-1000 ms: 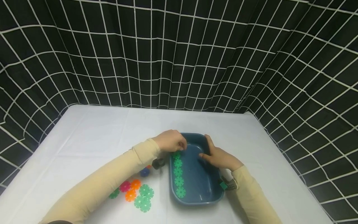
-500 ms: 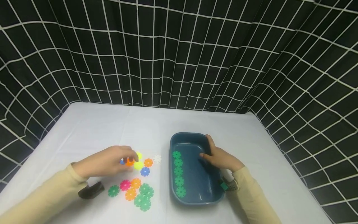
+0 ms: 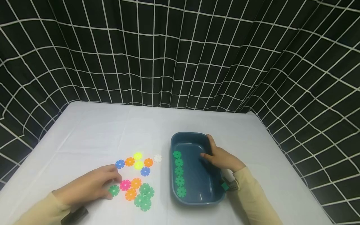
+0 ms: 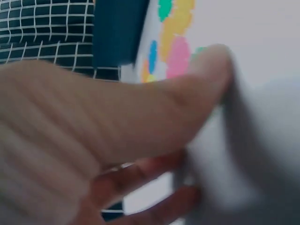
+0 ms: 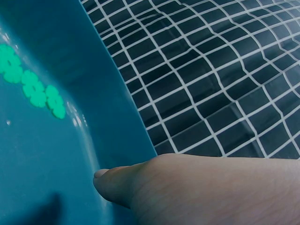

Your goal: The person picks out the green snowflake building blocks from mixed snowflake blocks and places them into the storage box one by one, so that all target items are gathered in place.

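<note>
In the head view my left hand point(image 3: 94, 184) is low over the white cloth, with its thumb right at the edge of a loose green flower-shaped disc point(image 3: 113, 190). Its fingers reach past that disc, near a pink disc point(image 3: 125, 185). In the left wrist view the thumb point(image 4: 154, 112) covers most of the green disc. My right hand point(image 3: 225, 157) grips the right wall of a blue plastic bin point(image 3: 199, 178), thumb inside, other fingers outside. Along the bin's left side, several green discs point(image 3: 179, 171) lie in a row; part of that row point(image 5: 35, 89) shows in the right wrist view.
Right of the left hand lie overlapping green discs point(image 3: 144, 198) and orange discs point(image 3: 130, 194). Farther back are blue point(image 3: 120, 164), yellow point(image 3: 138, 165) and white point(image 3: 157, 158) discs. A black curtain with a white grid point(image 3: 152, 56) stands behind the table.
My left hand has left the bin's far left corner, crossed over the loose discs, and come down to the green disc at the left. The right hand keeps its grip on the bin.
</note>
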`<state>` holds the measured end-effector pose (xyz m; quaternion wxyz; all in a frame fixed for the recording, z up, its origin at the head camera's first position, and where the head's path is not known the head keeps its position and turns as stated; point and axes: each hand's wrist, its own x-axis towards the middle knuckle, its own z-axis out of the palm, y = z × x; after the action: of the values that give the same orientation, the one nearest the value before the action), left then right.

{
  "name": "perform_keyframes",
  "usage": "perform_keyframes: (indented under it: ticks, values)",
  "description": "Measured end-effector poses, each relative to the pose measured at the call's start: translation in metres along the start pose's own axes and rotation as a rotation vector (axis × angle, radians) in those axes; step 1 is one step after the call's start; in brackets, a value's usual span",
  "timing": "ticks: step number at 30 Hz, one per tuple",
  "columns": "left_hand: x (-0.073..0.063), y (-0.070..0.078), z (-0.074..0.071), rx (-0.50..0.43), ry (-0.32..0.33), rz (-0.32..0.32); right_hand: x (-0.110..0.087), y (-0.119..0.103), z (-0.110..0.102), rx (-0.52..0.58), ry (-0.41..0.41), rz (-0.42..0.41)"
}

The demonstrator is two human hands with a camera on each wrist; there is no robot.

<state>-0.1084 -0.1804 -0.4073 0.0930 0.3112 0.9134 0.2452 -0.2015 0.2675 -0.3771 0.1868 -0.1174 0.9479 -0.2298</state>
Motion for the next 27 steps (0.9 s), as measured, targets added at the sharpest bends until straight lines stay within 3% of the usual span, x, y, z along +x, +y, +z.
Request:
perform_keyframes:
  ticks: [6,12,15,18,21,27]
  values:
    - [-0.001,-0.006,0.005,-0.026,0.06,0.04,-0.002,-0.002,-0.002,-0.006,0.006,0.007]
    - [-0.002,-0.01,0.007,-0.07,0.172,0.135,-0.003,-0.005,-0.001,0.005,-0.001,0.013]
    - [-0.001,-0.012,0.006,-0.088,0.212,0.123,-0.002,-0.006,-0.001,-0.003,0.001,0.01]
    - [0.002,-0.014,0.002,-0.118,0.235,0.052,-0.001,-0.006,-0.001,-0.008,0.005,0.003]
    - [0.008,-0.015,-0.005,-0.21,0.226,-0.049,-0.001,-0.006,-0.002,-0.014,0.005,-0.005]
    - [0.033,-0.005,-0.026,-0.403,0.211,-0.248,-0.002,-0.005,-0.002,-0.013,0.001,0.002]
